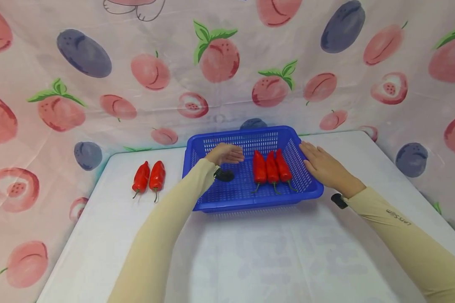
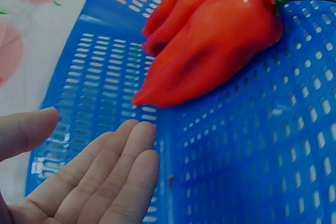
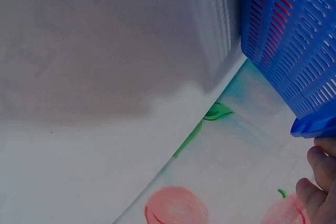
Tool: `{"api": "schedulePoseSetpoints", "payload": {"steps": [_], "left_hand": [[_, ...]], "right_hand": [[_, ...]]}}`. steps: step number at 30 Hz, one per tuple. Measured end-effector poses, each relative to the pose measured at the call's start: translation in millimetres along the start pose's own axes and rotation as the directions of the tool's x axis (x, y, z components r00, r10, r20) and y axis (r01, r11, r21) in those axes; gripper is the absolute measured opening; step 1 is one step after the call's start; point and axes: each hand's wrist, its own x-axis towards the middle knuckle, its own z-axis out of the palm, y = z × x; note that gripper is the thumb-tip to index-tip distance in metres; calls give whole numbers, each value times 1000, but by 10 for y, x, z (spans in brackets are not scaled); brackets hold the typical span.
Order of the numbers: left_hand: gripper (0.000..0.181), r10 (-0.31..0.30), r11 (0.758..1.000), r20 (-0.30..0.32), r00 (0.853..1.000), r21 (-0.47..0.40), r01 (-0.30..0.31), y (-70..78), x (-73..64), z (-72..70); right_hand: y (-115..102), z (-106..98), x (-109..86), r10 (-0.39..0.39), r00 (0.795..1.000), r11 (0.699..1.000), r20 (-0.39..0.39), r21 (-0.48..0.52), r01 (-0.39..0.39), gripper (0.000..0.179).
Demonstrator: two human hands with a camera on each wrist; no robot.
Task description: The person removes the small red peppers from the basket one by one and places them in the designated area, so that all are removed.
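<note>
A blue plastic basket (image 1: 242, 206) with slotted walls stands on the white table. Three red peppers (image 1: 271, 167) lie side by side in its right half, green stems toward the near side. Over the basket's left part reaches my left hand (image 1: 224, 154), fingers straight and holding nothing; in the left wrist view the nearest pepper (image 2: 210, 45) lies past its fingertips. My right hand (image 1: 327, 166) is laid flat with straight fingers at the basket's right rim, and its fingertips (image 3: 323, 161) show beside the rim in the right wrist view.
Two more red peppers, a left one (image 1: 140, 179) and a right one (image 1: 157, 176), lie on the table (image 1: 258, 256) left of the basket. A fruit-printed cloth (image 1: 136, 109) hangs behind and around the table, close to the basket's back edge.
</note>
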Motion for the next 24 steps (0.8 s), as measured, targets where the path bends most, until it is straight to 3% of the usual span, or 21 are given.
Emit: {"api": "schedulePoseSetpoints", "payload": {"steps": [4,11,17,20,24], "left_hand": [[41,-22,1000,29,999,2,22,-43,29,52],[43,-92,995,110,990,36,89,-21,-47,133],[45,-112,988,114,987,117,98,-162,183,135],[45,-114,986,139,984,136,96,-431,737,-6],[43,-141,988,199,970,88,126,-778,1496,-191]], "right_hand": [[1,5,3,-2,1000,1000,-13,1,2,57],[8,4,8,-8,1000,1000,-9,-6,8,56],[-6,-18,12,-7,1000,1000,-1,-2,7,57],[-8,-18,10,-4,1000,1000,2,-4,4,57],[-10,-11,2,-2,1000,1000,1,-2,2,57]]}}
